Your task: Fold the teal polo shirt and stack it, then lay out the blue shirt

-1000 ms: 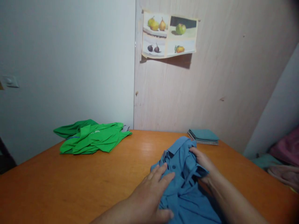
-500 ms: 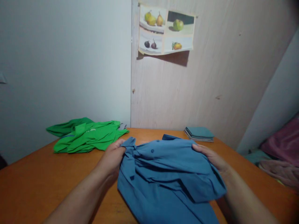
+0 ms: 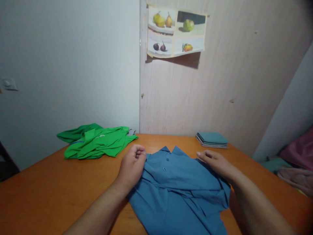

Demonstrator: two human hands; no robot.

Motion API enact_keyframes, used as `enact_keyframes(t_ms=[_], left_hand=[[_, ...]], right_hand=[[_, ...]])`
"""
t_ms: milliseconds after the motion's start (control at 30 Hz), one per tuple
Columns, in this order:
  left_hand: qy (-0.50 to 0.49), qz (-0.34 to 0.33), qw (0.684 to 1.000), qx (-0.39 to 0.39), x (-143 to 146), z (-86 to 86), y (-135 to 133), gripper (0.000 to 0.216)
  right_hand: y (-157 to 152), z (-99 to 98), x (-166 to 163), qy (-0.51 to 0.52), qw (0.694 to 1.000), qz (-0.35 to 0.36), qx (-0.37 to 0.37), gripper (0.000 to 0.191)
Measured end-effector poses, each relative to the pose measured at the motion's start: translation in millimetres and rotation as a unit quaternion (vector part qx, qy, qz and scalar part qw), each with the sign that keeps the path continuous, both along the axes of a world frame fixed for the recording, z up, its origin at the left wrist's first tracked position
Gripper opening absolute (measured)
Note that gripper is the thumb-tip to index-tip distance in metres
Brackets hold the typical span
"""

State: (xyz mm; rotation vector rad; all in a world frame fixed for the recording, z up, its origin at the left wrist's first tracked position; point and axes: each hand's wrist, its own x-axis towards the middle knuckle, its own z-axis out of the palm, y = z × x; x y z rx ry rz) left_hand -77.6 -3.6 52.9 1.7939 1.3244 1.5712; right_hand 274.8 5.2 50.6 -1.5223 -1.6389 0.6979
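Observation:
A blue collared shirt lies partly spread before me, with two buttons showing below its collar and folds across the middle. My left hand is closed at the shirt's left shoulder, its fingers curled in against the cloth edge. At the opposite shoulder, my right hand has thumb and fingers together on the fabric; the exact grip is partly hidden. The bottom of the shirt runs out of view.
Crumpled green clothes lie at the back left of the orange table. A folded cloth stack sits at the back right. Fruit pictures hang on the wall behind. Pink fabric shows beyond the table's right side.
The shirt has been lowered and straightened, and its collar now points away from me. My left hand has moved slightly right; the view has shifted a little left.

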Motion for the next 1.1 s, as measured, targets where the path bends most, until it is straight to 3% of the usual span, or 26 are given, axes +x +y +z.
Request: enact_keyframes(t_ms=[100, 200, 333, 533, 667, 833, 1100], left_hand=[[-0.013, -0.114, 0.989, -0.095, 23, -1.5, -16, 0.014], [-0.031, -0.174, 0.970, -0.165, 35, -8.8, -21, 0.014], [-0.066, -0.172, 0.954, -0.238, 43, -24.4, -17, 0.020], [-0.057, -0.169, 0.919, -0.352, 48, -38.7, -12, 0.031], [-0.025, -0.176, 0.913, -0.367, 48, -38.6, -10, 0.025], [0.003, -0.179, 0.906, -0.384, 47, -37.5, -10, 0.019], [-0.057, -0.219, 0.919, -0.324, 49, -40.8, -15, 0.016]], right_hand=[[5, -0.6, -3, -0.047, 0.988, -0.090, 0.118, 0.045], [0, 3.2, -21, -0.021, 0.986, -0.076, 0.146, 0.041], [-14, -0.3, -61, 0.062, 0.991, 0.025, 0.113, 0.036], [-20, -33.0, -105, 0.104, 0.986, 0.132, -0.009, 0.024], [-19, -42.5, -114, 0.097, 0.984, 0.143, -0.052, 0.020], [-24, -39.4, -120, 0.125, 0.975, 0.158, -0.091, 0.021], [-31, -37.4, -127, 0.145, 0.972, 0.156, -0.104, 0.014]])
